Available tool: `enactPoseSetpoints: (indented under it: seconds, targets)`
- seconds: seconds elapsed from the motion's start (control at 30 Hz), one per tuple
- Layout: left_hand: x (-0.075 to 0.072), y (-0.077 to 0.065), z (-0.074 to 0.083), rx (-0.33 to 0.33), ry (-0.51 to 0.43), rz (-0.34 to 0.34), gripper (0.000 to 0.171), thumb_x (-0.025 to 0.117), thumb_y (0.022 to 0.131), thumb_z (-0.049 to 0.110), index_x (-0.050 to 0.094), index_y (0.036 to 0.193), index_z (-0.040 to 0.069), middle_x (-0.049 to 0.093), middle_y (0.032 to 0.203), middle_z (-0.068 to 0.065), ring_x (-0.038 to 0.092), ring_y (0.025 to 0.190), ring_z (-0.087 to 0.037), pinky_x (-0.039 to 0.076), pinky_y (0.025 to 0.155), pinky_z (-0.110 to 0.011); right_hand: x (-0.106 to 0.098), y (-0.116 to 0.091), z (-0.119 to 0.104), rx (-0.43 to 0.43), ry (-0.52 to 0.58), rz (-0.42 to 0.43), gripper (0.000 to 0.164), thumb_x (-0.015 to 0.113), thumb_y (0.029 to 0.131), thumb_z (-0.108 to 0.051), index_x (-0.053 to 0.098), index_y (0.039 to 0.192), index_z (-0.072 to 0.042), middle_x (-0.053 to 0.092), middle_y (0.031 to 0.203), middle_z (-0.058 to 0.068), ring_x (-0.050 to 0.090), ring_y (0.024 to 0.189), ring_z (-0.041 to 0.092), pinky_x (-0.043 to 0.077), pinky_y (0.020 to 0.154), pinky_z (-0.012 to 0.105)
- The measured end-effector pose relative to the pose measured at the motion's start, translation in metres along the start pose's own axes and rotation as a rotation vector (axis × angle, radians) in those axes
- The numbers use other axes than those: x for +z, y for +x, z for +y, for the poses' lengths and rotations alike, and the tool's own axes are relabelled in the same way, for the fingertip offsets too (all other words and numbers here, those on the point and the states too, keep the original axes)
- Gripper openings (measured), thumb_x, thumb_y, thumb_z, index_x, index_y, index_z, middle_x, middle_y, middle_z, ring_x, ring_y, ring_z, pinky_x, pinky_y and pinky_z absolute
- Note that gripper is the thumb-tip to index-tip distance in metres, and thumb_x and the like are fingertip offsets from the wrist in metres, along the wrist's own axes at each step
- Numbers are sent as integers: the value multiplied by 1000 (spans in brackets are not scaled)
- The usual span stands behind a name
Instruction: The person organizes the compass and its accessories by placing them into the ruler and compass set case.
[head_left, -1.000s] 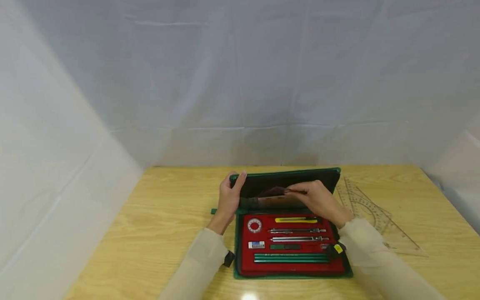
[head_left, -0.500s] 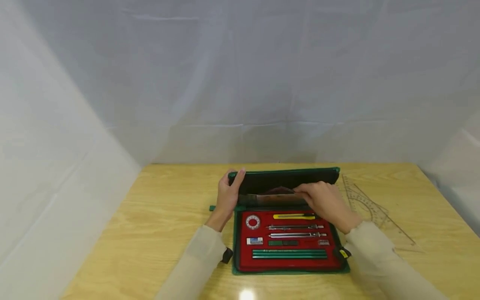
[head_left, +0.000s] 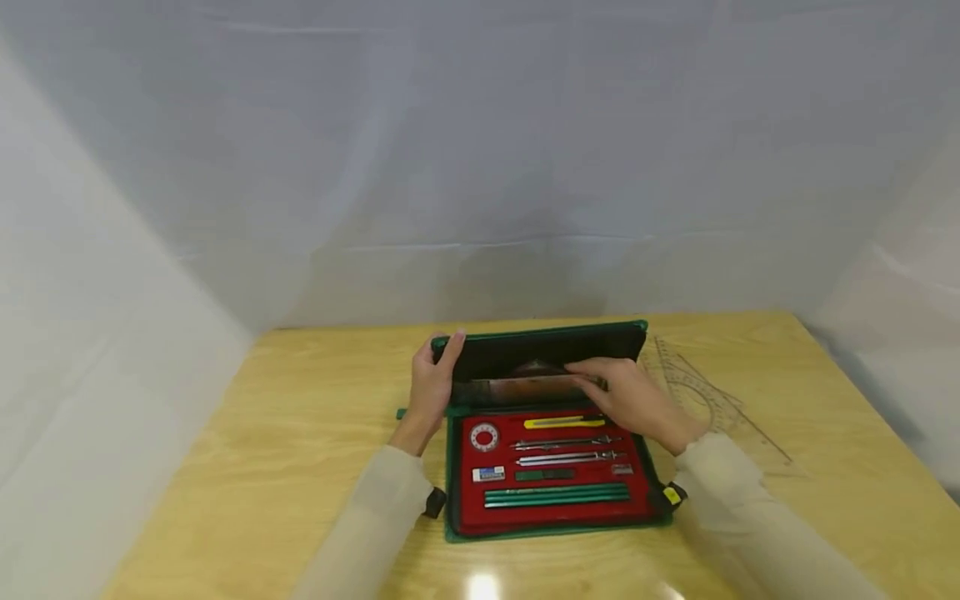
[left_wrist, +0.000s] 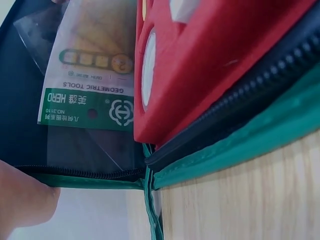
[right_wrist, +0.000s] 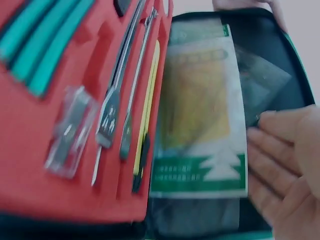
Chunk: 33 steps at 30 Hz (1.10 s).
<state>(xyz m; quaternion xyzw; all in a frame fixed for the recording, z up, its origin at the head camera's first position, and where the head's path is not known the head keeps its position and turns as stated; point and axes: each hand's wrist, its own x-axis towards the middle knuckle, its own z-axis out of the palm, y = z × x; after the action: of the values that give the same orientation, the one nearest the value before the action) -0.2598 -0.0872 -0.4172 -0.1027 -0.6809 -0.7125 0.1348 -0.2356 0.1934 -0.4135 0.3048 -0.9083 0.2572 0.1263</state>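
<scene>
A green zip case (head_left: pixel 453 533) lies open, its dark-lined lid (head_left: pixel 547 343) raised. My left hand (head_left: pixel 432 385) grips the lid's left edge, thumb on the inner side. A lid pocket holds a printed packet (left_wrist: pixel 85 95) marked "Geometric Tools". Above the packet, the corner of a clear plastic piece (right_wrist: pixel 266 75) sticks up. My right hand (head_left: pixel 633 398) is at the pocket's right side, its fingers fairly straight beside the packet's upper edge and close to the clear corner. In the right wrist view, the index fingertip (right_wrist: pixel 267 120) shows right by that corner.
The case's red tray (head_left: pixel 472 518) holds green pencils (head_left: pixel 557 495), two metal compasses (head_left: pixel 570 457), a yellow cutter (head_left: pixel 562 422), an eraser (head_left: pixel 489 474), a sharpener (head_left: pixel 622 470) and a round white disc (head_left: pixel 483 437). Clear set squares (head_left: pixel 720 408) lie on the table right of the case.
My right hand has drawn back from the clear piece, which sits lower in the pocket; its fingers have loosened. The left hand keeps its grip on the lid. The head view has shifted slightly.
</scene>
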Motion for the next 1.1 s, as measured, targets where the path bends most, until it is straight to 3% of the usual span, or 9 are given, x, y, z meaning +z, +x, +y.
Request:
enactPoseSetpoints:
  seconds: [0.13,0.2,0.33,0.5,0.67,0.8,0.97,1.03,1.1]
  targets:
    - [-5,-1,0,8,10,26,30,55,98,33,48,82,8,39,70,-3,37,63,-15,34,60,-28,-7,-13,13,-62,48,105,24,64,92,-7,68,116,-7,66,113,8,63,100,25,51,81,44]
    - [-6,-2,1,9,15,31,31,55,98,32,47,81,8,37,68,-3,35,62,-14,32,60,-27,-15,-25,23,-38,37,151,23,64,91,-7,69,113,-7,67,110,8,63,99,26,51,79,46]
    - [-6,-5,1,6,11,23,30,55,98,32,46,81,9,36,68,-2,35,62,-14,32,60,-27,-32,-55,49,63,30,192,22,62,93,-8,69,114,-5,67,111,12,64,97,30,50,78,50]
    - [-4,-7,1,3,11,29,29,54,99,29,45,80,9,36,68,-1,34,62,-14,32,61,-27,-45,-94,71,202,-12,166,26,58,96,-13,65,118,-1,64,113,17,63,92,34,50,72,52]
    - [-5,-9,1,6,18,41,30,55,98,30,44,78,9,34,67,-1,32,61,-13,31,60,-27,-49,-118,83,362,-8,140,34,56,98,-22,61,119,3,61,110,22,61,85,33,50,66,49]
    - [-6,-9,0,17,3,33,30,55,98,30,45,80,9,35,68,-2,34,62,-14,32,61,-27,-48,-124,89,526,-20,51,59,54,97,-41,51,125,10,54,112,29,58,88,37,48,64,50]
    - [-7,-9,-1,22,-27,16,30,54,98,30,45,81,8,35,68,-2,34,62,-14,32,61,-27,-48,-121,90,790,-19,-220,105,42,86,-73,29,131,21,33,119,45,49,95,55,42,64,61]
    - [-6,-9,-2,22,-33,14,30,54,99,29,45,80,7,35,68,-2,33,62,-14,31,61,-28,-49,-120,91,837,-15,-279,106,41,84,-76,32,125,22,30,117,47,48,91,55,40,61,60]
    - [-6,-9,-2,18,-38,12,29,54,99,27,44,80,7,34,67,-2,33,62,-15,31,62,-29,-49,-120,95,822,0,-278,88,44,88,-69,46,103,18,44,99,39,51,73,44,41,55,52]
